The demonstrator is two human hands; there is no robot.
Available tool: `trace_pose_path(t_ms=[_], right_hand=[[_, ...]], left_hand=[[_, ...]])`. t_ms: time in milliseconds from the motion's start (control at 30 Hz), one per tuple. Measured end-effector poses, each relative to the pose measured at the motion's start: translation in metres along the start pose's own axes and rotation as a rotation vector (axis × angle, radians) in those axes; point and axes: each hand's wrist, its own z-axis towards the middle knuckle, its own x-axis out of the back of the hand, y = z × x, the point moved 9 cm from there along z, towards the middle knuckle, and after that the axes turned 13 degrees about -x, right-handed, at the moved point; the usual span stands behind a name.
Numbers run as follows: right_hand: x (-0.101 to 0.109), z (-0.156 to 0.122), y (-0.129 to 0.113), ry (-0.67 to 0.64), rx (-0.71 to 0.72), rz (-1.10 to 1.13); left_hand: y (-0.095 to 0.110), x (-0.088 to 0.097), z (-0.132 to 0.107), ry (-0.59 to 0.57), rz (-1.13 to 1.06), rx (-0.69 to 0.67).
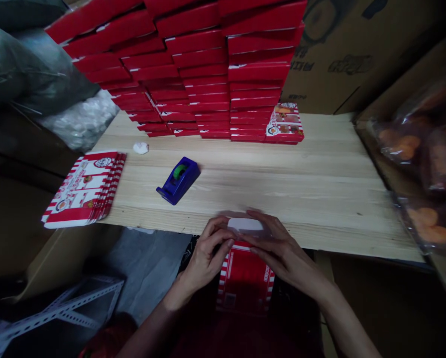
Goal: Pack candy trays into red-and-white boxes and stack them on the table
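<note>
A pale, wood-grained rectangular tabletop point(320, 184) carries a tall, stepped wall of stacked red cardboard boxes point(204, 74) along its far side. A red-and-white printed carton point(287, 124) sits at the wall's right foot. Nearer lie a crumpled white scrap point(141, 147), a blue wedge-shaped tape dispenser point(181, 186) with a green core point(179, 171) and, at the left, a fanned pile of red-and-white striped cartons point(84, 186).

I can read no word with certainty. The carton point(331, 84) has dark printed characters, the left pile point(84, 189) has lettering and round emblems, and the held box point(245, 276) has small pale print; all is too blurred.
</note>
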Motion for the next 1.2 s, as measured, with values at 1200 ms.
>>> trace_pose_path(t_ms=[1200], right_hand=[[-0.005, -0.016, 0.054, 0.361, -0.318, 0.655]], left_hand=[[-0.048, 0.02, -0.03, 0.348, -0.215, 0.395]])
